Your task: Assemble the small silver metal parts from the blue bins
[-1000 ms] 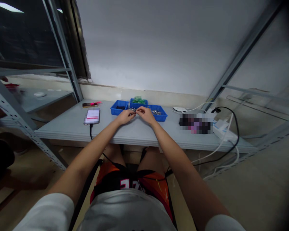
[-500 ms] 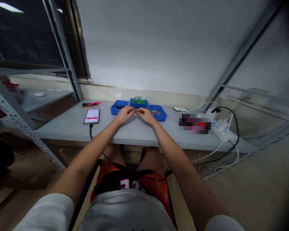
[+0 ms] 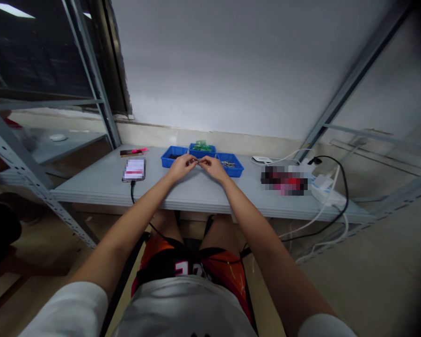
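My left hand (image 3: 181, 167) and my right hand (image 3: 213, 167) meet fingertip to fingertip above the grey shelf top (image 3: 199, 192). Both are closed in a pinch around something small and dark, too tiny to name. Just behind them stand three blue bins. The left bin (image 3: 165, 161) has dark pieces in it, partly covered by my left hand. Green pieces (image 3: 201, 146) fill the middle bin (image 3: 192, 153). Shiny metal pieces (image 3: 228, 164) lie in the right bin (image 3: 236, 172), beside my right hand.
A phone (image 3: 134, 169) with a black cable lies on the left, a dark flat item (image 3: 130, 153) with something pink behind it. On the right are a blurred-out red and black object (image 3: 284, 181), a power strip (image 3: 328, 192) and loose cables. Metal uprights (image 3: 98, 79) flank the shelf.
My fingertips have shifted very slightly around the small piece. Both hands stay in the same place, and the bins have not moved.
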`<state>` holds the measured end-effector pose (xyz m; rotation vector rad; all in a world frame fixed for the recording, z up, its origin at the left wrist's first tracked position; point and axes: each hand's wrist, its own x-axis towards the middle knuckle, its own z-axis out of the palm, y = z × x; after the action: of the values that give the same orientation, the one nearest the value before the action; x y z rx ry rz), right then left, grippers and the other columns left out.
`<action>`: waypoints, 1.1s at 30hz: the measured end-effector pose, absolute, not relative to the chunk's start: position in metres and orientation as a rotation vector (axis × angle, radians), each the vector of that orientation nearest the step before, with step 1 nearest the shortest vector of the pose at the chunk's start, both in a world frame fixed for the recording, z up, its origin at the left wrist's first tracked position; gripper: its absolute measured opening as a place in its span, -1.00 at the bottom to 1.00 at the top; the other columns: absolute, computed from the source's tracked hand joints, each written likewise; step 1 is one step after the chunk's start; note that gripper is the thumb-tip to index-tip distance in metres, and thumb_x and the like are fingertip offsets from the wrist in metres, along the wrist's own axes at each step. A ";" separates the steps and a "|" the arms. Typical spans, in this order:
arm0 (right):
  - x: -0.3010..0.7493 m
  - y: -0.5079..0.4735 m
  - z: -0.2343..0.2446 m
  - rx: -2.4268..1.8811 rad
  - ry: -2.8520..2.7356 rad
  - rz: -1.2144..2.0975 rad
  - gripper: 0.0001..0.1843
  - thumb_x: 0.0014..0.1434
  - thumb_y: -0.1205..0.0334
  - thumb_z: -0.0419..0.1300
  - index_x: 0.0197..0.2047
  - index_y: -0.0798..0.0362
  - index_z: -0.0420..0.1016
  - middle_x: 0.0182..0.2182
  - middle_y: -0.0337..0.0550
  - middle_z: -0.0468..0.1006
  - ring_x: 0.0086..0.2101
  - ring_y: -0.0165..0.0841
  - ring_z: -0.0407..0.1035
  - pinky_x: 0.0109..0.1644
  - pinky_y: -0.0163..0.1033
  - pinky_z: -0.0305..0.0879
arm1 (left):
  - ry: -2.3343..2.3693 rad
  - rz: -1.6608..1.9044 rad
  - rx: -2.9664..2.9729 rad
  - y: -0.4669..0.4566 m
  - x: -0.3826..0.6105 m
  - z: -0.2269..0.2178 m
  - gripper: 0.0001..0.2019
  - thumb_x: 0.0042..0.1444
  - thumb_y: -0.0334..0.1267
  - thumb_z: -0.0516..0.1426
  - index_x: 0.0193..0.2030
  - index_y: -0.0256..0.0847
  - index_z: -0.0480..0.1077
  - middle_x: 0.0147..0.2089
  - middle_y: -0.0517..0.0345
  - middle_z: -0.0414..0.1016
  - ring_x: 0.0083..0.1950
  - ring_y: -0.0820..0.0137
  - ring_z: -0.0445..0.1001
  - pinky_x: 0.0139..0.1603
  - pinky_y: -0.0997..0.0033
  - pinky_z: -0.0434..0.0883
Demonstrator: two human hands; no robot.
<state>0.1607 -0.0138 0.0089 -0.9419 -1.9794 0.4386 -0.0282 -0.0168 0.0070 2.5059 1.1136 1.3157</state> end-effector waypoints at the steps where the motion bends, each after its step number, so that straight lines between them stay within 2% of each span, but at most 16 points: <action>1: 0.161 -0.014 0.009 -0.946 -1.981 0.439 -0.75 0.13 0.10 0.16 -0.27 0.11 0.52 -0.36 -0.14 0.57 -0.37 -0.37 0.36 -0.22 -0.27 0.25 | 1.109 1.318 2.511 -0.017 -0.028 0.007 -0.73 0.20 -0.15 0.07 -0.14 -0.27 0.48 -0.26 0.06 0.48 -0.32 0.40 0.39 -0.21 0.40 0.35; 8: 0.163 -0.008 0.001 -0.987 -1.997 0.448 -0.72 0.14 0.12 0.15 -0.16 0.12 0.50 -0.37 -0.16 0.56 -0.38 -0.39 0.37 -0.20 -0.28 0.26 | 1.167 1.365 2.521 -0.021 -0.028 0.011 -0.75 0.20 -0.18 0.05 -0.14 -0.26 0.47 -0.28 0.07 0.46 -0.31 0.40 0.38 -0.19 0.40 0.34; 14: 0.167 0.000 -0.008 -1.128 -2.093 0.371 -0.82 0.09 0.29 0.16 -0.22 0.11 0.50 -0.38 -0.18 0.53 -0.37 -0.40 0.36 -0.18 -0.28 0.26 | 1.367 1.505 2.438 -0.020 -0.031 0.014 -0.75 0.20 -0.20 0.05 -0.12 -0.27 0.47 -0.27 0.04 0.46 -0.30 0.37 0.36 -0.18 0.39 0.32; 21: 0.161 -0.006 -0.001 -0.969 -1.952 0.482 -0.69 0.13 0.15 0.17 -0.07 0.09 0.42 -0.27 -0.14 0.55 -0.33 -0.39 0.40 -0.16 -0.25 0.30 | 1.187 1.283 2.541 -0.016 -0.029 0.008 -0.73 0.21 -0.20 0.04 -0.12 -0.25 0.50 -0.25 0.05 0.48 -0.29 0.38 0.39 -0.17 0.38 0.34; 27: 0.160 -0.009 0.001 -0.929 -2.026 0.512 -0.76 0.15 0.12 0.14 -0.20 0.08 0.49 -0.29 -0.15 0.57 -0.30 -0.38 0.40 -0.12 -0.24 0.28 | 1.174 1.216 2.564 -0.016 -0.030 0.008 -0.71 0.21 -0.18 0.05 -0.09 -0.24 0.52 -0.23 0.03 0.49 -0.28 0.37 0.40 -0.14 0.37 0.35; 33: 0.159 -0.011 0.005 -0.931 -1.986 0.458 -0.74 0.15 0.09 0.14 -0.22 0.09 0.51 -0.30 -0.14 0.58 -0.31 -0.37 0.39 -0.15 -0.26 0.27 | 1.207 1.259 2.551 -0.012 -0.031 0.006 -0.71 0.20 -0.19 0.04 -0.11 -0.26 0.51 -0.22 0.02 0.50 -0.29 0.37 0.41 -0.17 0.38 0.34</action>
<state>0.1591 -0.0110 0.0049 -0.9313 -1.9856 0.4579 -0.0308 -0.0125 0.0062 2.5510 1.2065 1.2586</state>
